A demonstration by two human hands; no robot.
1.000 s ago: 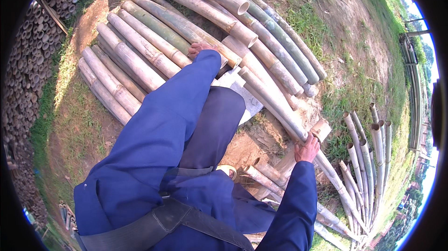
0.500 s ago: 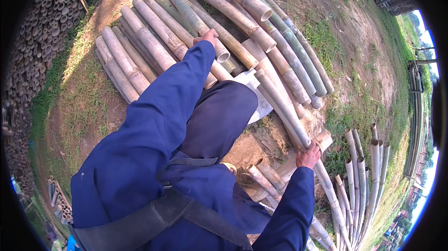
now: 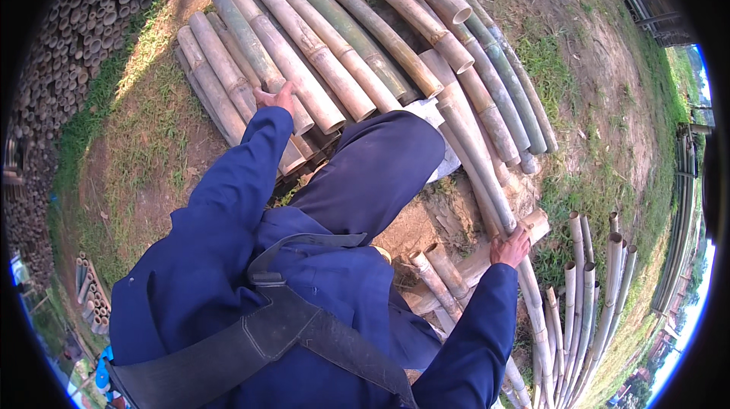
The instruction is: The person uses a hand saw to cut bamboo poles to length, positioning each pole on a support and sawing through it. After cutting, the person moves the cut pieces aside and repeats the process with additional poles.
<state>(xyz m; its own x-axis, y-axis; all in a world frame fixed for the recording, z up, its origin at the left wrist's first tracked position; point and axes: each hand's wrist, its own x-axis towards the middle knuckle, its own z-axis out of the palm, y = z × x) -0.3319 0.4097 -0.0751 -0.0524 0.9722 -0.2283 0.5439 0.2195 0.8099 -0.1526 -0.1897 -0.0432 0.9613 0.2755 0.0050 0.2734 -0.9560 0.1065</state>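
My left hand (image 3: pixel 277 97) is closed round the near part of a greenish bamboo pole (image 3: pixel 242 33), which lies on the left side of a layer of cut poles. Beside it on the right are several paler bamboo poles (image 3: pixel 296 33), cut ends toward me. My right hand (image 3: pixel 511 247) grips a long, slender bamboo pole (image 3: pixel 477 158) that runs from the stack down past my right sleeve. Part of that pole is hidden under my fingers. Close behind the right hand a thick pale bamboo piece (image 3: pixel 538 224) shows its end.
More poles (image 3: pixel 525 97) lie at the right of the stack, above a whitish sheet (image 3: pixel 449 162). Several upright bamboo poles (image 3: pixel 585 302) stand at lower right. A large pile of cut bamboo (image 3: pixel 95 14) fills the far left. My bent knee (image 3: pixel 380 158) rises against the stack.
My left hand has moved left and nearer to me, taking the greenish pole across to the left side of the layer. My right hand keeps its hold on the slender pole.
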